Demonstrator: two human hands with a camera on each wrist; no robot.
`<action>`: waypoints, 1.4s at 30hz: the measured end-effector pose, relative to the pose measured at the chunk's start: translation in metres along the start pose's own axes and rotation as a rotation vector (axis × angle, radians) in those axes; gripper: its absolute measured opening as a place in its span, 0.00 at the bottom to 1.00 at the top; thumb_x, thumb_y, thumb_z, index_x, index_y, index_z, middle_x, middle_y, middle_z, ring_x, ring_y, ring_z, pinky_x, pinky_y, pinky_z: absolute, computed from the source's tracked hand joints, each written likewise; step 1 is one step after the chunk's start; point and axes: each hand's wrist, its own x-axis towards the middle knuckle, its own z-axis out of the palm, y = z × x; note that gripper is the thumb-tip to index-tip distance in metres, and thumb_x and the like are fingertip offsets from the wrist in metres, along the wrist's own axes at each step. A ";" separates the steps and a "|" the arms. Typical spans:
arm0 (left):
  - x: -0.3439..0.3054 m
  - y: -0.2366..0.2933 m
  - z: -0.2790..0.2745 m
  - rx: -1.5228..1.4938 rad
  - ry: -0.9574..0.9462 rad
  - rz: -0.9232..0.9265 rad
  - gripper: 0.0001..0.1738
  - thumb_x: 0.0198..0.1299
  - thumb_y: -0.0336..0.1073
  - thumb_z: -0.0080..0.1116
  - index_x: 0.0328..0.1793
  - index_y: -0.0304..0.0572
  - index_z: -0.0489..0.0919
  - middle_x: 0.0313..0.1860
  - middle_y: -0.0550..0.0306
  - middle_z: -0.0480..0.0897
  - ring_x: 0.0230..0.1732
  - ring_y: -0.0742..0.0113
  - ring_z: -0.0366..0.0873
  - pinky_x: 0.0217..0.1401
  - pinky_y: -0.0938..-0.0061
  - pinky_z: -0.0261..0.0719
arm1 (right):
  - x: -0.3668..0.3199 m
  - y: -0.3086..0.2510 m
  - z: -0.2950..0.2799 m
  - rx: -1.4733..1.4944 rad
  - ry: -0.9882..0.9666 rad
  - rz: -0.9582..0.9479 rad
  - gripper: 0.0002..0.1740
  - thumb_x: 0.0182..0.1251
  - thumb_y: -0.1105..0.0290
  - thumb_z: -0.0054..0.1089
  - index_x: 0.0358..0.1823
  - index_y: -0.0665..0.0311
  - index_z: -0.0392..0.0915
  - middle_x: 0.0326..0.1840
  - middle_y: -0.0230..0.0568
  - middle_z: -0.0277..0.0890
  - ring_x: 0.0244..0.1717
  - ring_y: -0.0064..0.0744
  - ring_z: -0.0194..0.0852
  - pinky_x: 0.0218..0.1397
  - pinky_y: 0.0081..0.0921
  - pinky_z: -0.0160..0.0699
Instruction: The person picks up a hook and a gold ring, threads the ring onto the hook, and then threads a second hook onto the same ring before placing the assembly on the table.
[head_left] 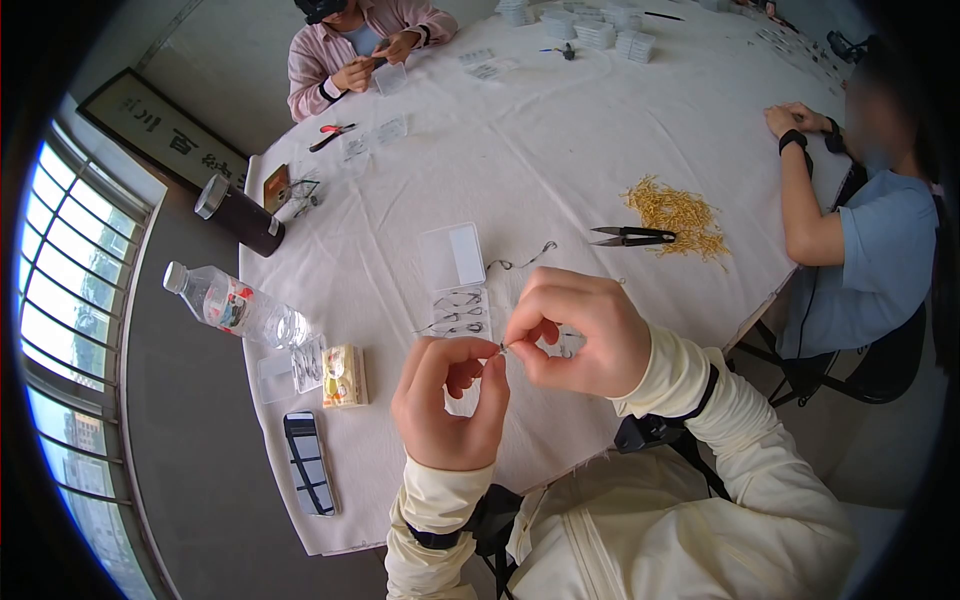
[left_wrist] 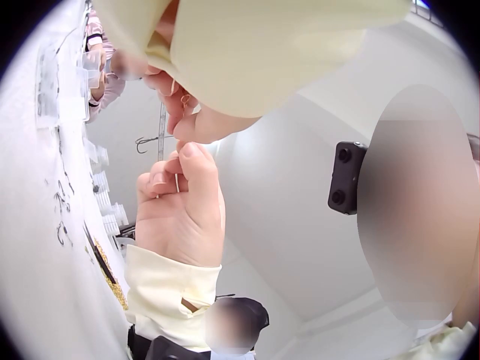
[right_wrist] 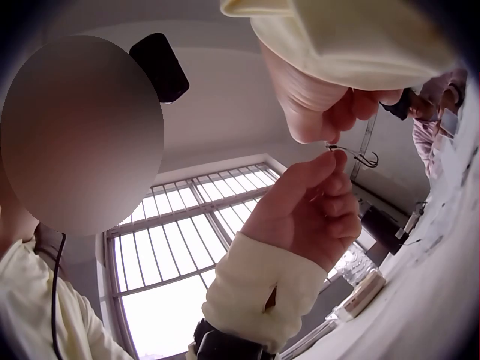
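My left hand [head_left: 445, 400] and right hand [head_left: 585, 330] meet above the table, thumb and fingertips pinching a tiny dark piece between them. In the right wrist view it is a dark hook [right_wrist: 367, 159] sticking out past the fingertips; the left wrist view also shows the hook [left_wrist: 144, 142]. Fingers partly cover its shank. Beyond the hands, a clear compartment box [head_left: 460, 312] holds several dark hooks, with a clear empty-looking case [head_left: 452, 256] behind it. A dark hooked strand [head_left: 522, 260] lies to the right of that case.
Black snips [head_left: 632, 237] lie beside a gold pile [head_left: 680, 212]. At left are a plastic bottle [head_left: 240, 305], dark flask [head_left: 242, 215], patterned packet [head_left: 344, 377] and phone [head_left: 310, 463]. Two people sit around the table; red-handled pliers [head_left: 332, 136] lie near the far one.
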 end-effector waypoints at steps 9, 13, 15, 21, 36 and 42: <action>-0.002 -0.004 -0.001 -0.275 -0.062 -0.238 0.04 0.58 0.23 0.63 0.38 0.36 0.80 0.30 0.62 0.75 0.27 0.77 0.65 0.31 0.81 0.64 | 0.000 0.000 0.000 0.050 -0.041 0.058 0.07 0.52 0.82 0.62 0.32 0.65 0.77 0.30 0.33 0.73 0.27 0.24 0.71 0.31 0.21 0.72; -0.002 -0.006 -0.005 -0.200 -0.153 -0.175 0.03 0.64 0.22 0.58 0.43 0.31 0.77 0.33 0.66 0.74 0.33 0.82 0.67 0.36 0.86 0.64 | 0.000 0.001 0.001 0.045 -0.033 0.062 0.06 0.52 0.82 0.62 0.32 0.65 0.77 0.30 0.33 0.73 0.27 0.24 0.71 0.31 0.21 0.72; -0.001 -0.006 -0.005 -0.205 -0.158 -0.161 0.03 0.64 0.22 0.57 0.42 0.32 0.76 0.32 0.66 0.73 0.33 0.82 0.66 0.37 0.85 0.64 | 0.001 0.001 0.001 0.057 -0.036 0.062 0.06 0.52 0.82 0.62 0.32 0.65 0.77 0.30 0.33 0.73 0.27 0.24 0.71 0.30 0.22 0.72; 0.001 -0.008 -0.002 -0.213 -0.098 -0.122 0.03 0.57 0.23 0.62 0.36 0.37 0.79 0.31 0.61 0.75 0.29 0.75 0.67 0.31 0.79 0.64 | 0.000 0.000 0.002 0.048 -0.039 0.079 0.06 0.53 0.82 0.62 0.32 0.65 0.77 0.30 0.33 0.73 0.27 0.24 0.70 0.31 0.21 0.72; 0.000 -0.002 -0.004 -0.208 -0.113 -0.174 0.05 0.58 0.24 0.63 0.39 0.37 0.79 0.30 0.63 0.79 0.28 0.77 0.69 0.32 0.81 0.66 | 0.000 0.002 0.000 0.108 -0.075 0.076 0.05 0.54 0.81 0.62 0.32 0.65 0.77 0.31 0.32 0.74 0.28 0.24 0.71 0.32 0.22 0.72; 0.000 -0.003 -0.006 -0.207 -0.155 -0.167 0.04 0.59 0.23 0.61 0.39 0.35 0.78 0.30 0.64 0.77 0.30 0.79 0.67 0.34 0.82 0.65 | 0.000 0.001 0.001 0.069 -0.054 0.083 0.06 0.53 0.81 0.63 0.32 0.65 0.77 0.30 0.33 0.74 0.27 0.24 0.71 0.31 0.22 0.72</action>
